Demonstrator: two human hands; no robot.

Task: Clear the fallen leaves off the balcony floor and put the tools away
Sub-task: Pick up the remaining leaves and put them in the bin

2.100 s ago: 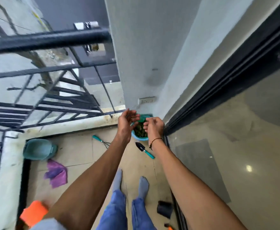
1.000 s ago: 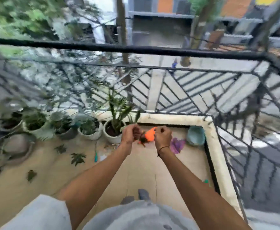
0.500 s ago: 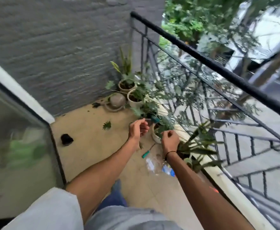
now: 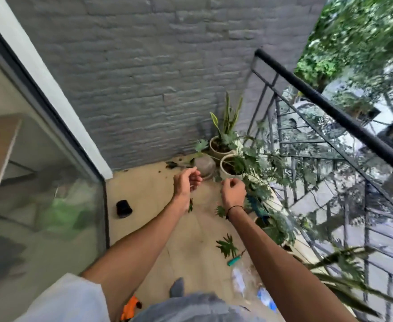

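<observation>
Green leaf (image 4: pixel 225 245) lies flat on floor (image 4: pixel 153 196) mid-balcony, tips fanned left, long axis left-right; another (image 4: pixel 220 210) farther off. Left hand (image 4: pixel 187 182) and right hand (image 4: pixel 233 193) raised together, fingers curled; whether they hold anything, cannot tell. Likely brushing off debris. Tool (image 4: pixel 235 260) near right, handle toward viewer.

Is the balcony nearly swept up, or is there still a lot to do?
Nothing here looks finished. Both hands, left hand and right hand, hover curled, seemingly empty. A fallen leaf and the teal-handled tool still lie on the floor.
</observation>
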